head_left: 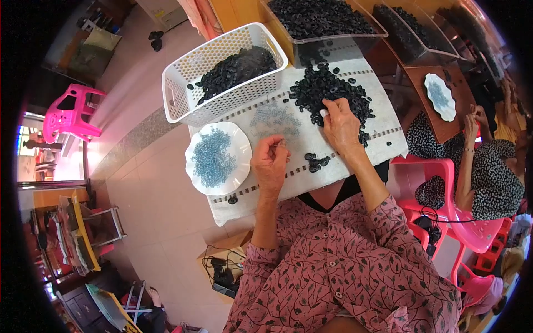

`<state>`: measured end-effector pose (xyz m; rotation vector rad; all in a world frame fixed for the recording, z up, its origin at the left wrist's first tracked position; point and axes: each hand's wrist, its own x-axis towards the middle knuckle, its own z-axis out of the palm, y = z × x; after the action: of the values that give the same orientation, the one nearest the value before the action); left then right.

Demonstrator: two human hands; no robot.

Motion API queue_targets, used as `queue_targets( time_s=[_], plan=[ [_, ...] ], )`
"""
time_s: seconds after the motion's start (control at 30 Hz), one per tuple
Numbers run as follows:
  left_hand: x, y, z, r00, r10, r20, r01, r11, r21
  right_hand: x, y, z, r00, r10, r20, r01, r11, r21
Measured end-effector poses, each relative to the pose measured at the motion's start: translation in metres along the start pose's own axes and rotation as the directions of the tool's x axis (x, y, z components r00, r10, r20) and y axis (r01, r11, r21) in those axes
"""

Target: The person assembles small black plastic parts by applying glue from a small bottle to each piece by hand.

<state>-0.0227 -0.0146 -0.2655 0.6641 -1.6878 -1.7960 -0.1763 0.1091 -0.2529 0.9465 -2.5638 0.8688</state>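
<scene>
My right hand [341, 130] reaches to the near edge of a heap of small black ring-like parts [316, 89] on the cloth-covered table. Its fingers are drawn together over the parts, and something white is around the thumb. Whatever lies between those fingertips is hidden. My left hand [270, 166] is closed in a pinch, with its hold too small to make out. Just beyond it, small clear pieces [275, 119] lie spread on the cloth. To its left, a white scalloped plate [241, 166] carries many small bluish clear pieces [212, 158].
A white perforated basket [180, 108] of black parts stands beyond the plate. At the back is a clear bin [327, 50] full of them. Several loose parts [316, 162] lie by the table's front edge. On the right, another person works near a second plate [448, 111].
</scene>
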Motion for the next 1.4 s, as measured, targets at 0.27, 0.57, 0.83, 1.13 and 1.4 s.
queue_targets(
  time_s=[0.27,0.57,0.83,1.13,1.4],
  plan=[
    [-0.003,0.001,0.001,0.998,-0.067,-0.016,0.065,0.992,-0.107,0.000,0.008,0.006,0.995,0.074,0.068,-0.076,0.997,0.032],
    [-0.004,-0.005,-0.001,0.999,-0.029,-0.018,0.028,0.999,-0.020,-0.010,0.013,-0.006,0.998,0.047,-0.047,-0.042,0.993,0.107],
    [-0.005,0.007,0.005,0.999,-0.037,0.008,0.038,0.989,-0.146,0.002,0.007,-0.005,0.991,-0.092,0.093,0.103,0.987,-0.121],
    [-0.006,0.011,-0.001,0.993,-0.110,0.040,0.116,0.962,-0.246,0.003,0.003,-0.014,0.977,-0.097,0.188,0.117,0.988,-0.099],
    [-0.013,0.007,0.003,0.971,-0.194,0.137,0.236,0.851,-0.469,-0.018,0.008,-0.016,0.974,0.125,0.192,-0.207,0.834,0.511]
  ],
)
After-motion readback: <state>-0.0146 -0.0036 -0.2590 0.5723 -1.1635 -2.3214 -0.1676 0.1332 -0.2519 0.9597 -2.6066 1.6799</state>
